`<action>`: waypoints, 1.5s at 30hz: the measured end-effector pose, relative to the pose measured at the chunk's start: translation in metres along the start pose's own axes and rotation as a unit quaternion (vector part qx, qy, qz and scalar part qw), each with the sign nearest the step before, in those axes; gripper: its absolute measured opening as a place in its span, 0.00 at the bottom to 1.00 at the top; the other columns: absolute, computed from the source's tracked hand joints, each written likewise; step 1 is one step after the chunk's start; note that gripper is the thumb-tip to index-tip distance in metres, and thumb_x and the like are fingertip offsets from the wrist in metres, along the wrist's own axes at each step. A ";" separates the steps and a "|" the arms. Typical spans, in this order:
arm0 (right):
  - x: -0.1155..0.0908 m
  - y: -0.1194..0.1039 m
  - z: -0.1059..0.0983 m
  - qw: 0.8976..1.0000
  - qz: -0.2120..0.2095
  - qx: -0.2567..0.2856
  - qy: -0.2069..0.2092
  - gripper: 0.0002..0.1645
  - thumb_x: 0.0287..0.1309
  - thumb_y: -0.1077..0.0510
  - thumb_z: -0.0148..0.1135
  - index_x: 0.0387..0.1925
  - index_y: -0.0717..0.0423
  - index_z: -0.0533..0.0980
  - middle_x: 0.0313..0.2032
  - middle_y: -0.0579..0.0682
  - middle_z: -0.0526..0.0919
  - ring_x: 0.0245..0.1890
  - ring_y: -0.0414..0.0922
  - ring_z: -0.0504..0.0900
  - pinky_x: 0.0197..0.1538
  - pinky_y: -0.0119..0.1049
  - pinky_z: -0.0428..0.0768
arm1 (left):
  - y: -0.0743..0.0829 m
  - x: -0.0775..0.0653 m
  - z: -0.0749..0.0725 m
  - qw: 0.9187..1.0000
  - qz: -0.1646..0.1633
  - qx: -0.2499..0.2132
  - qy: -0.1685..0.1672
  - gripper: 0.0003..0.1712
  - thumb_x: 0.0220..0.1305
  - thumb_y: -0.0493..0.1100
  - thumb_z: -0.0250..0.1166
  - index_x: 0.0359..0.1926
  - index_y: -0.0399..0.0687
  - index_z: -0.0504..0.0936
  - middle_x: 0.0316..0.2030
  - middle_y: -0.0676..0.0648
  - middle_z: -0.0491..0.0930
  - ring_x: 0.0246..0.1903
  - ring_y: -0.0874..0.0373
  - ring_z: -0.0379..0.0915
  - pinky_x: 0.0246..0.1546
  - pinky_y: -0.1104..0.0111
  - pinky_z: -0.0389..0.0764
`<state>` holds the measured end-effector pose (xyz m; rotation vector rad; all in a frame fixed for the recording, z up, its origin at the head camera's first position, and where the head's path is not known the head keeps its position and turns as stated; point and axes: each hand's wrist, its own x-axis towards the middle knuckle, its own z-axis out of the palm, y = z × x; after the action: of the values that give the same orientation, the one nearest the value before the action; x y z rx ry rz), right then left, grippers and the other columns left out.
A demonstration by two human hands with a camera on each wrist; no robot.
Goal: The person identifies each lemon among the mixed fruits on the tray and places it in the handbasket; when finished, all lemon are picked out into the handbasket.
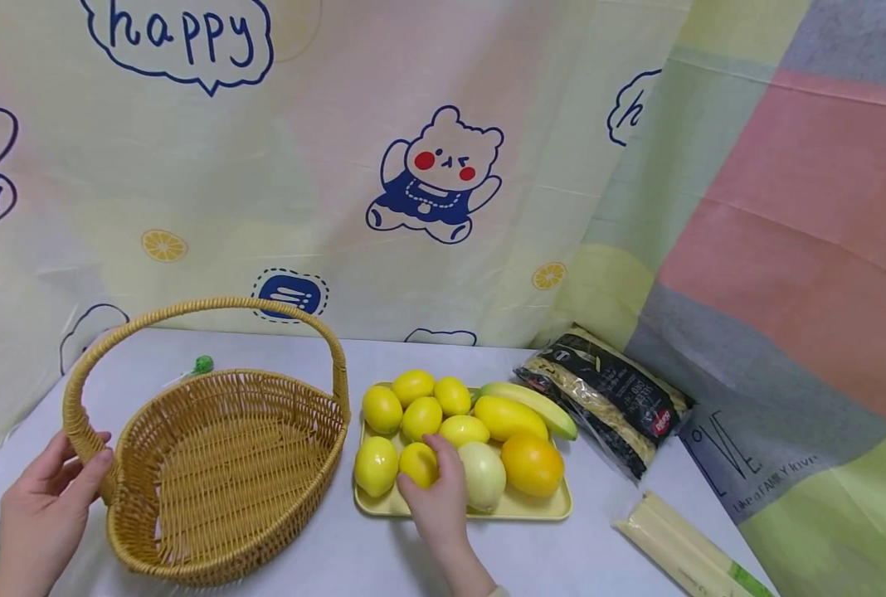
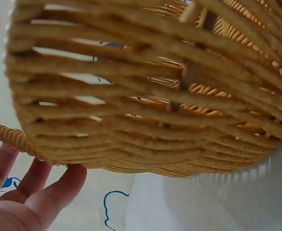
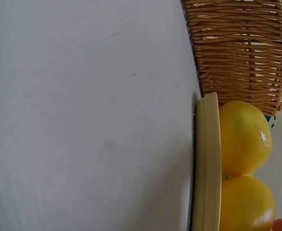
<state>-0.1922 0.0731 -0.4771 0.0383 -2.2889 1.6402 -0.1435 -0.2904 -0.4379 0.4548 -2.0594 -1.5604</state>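
Observation:
A brown wicker basket (image 1: 226, 473) with a tall arched handle (image 1: 211, 305) stands on the left. My left hand (image 1: 47, 506) holds the foot of that handle on the basket's left side, and the left wrist view shows its fingers (image 2: 66, 185) against the woven edge. Yellow lemons, one of them a lemon (image 1: 375, 466) at the front left, lie on a cream tray (image 1: 533, 507). Over the neighbouring lemon (image 1: 416, 464) is my right hand (image 1: 443, 497), thumb and fingers spread around it. In the right wrist view one fingertip (image 3: 281, 225) meets the lower lemon (image 3: 247, 204).
A pale green round fruit (image 1: 485, 477), an orange-yellow fruit (image 1: 533, 466) and a banana (image 1: 536, 406) share the tray. Behind right lies a black-labelled bag (image 1: 615, 390); in front of it, a pale packet (image 1: 685, 543). A printed curtain (image 1: 323, 166) hangs behind the table.

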 end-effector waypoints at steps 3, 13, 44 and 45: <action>0.001 -0.001 0.004 1.000 0.010 -0.020 0.007 0.31 0.37 0.71 0.66 0.51 0.62 0.72 0.53 0.55 0.74 0.58 0.53 0.69 0.62 0.51 0.66 | -0.001 -0.001 0.000 1.000 -0.028 -0.006 0.004 0.30 0.62 0.37 0.60 0.64 0.57 0.67 0.35 0.71 0.75 0.32 0.81 0.72 0.21 0.83 0.74; 0.003 0.001 0.016 0.995 0.096 0.004 0.025 0.37 0.33 0.73 0.65 0.53 0.64 0.68 0.54 0.58 0.71 0.57 0.54 0.69 0.60 0.51 0.67 | -0.002 -0.003 0.000 0.999 -0.047 -0.012 0.009 0.30 0.61 0.39 0.61 0.64 0.60 0.67 0.35 0.72 0.75 0.31 0.80 0.72 0.21 0.83 0.75; 0.008 -0.029 0.003 0.910 0.123 0.381 -0.110 0.33 0.42 0.76 0.55 0.53 0.53 0.70 0.55 0.50 0.69 0.50 0.44 0.71 0.51 0.31 0.76 | -0.006 -0.003 0.000 0.994 -0.040 -0.105 -0.007 0.31 0.61 0.36 0.61 0.64 0.58 0.67 0.36 0.68 0.78 0.34 0.81 0.74 0.21 0.82 0.75; 0.008 -0.031 0.005 0.902 0.121 0.393 -0.132 0.33 0.42 0.76 0.54 0.53 0.51 0.70 0.54 0.50 0.70 0.50 0.44 0.71 0.51 0.32 0.76 | -0.006 -0.003 0.000 0.993 -0.041 -0.108 -0.007 0.31 0.61 0.36 0.61 0.64 0.58 0.67 0.36 0.68 0.78 0.34 0.81 0.75 0.21 0.82 0.75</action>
<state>-0.1945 0.0596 -0.4475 0.1756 -1.6739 2.7347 -0.1410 -0.2908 -0.4444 0.4530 -1.8765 -1.8149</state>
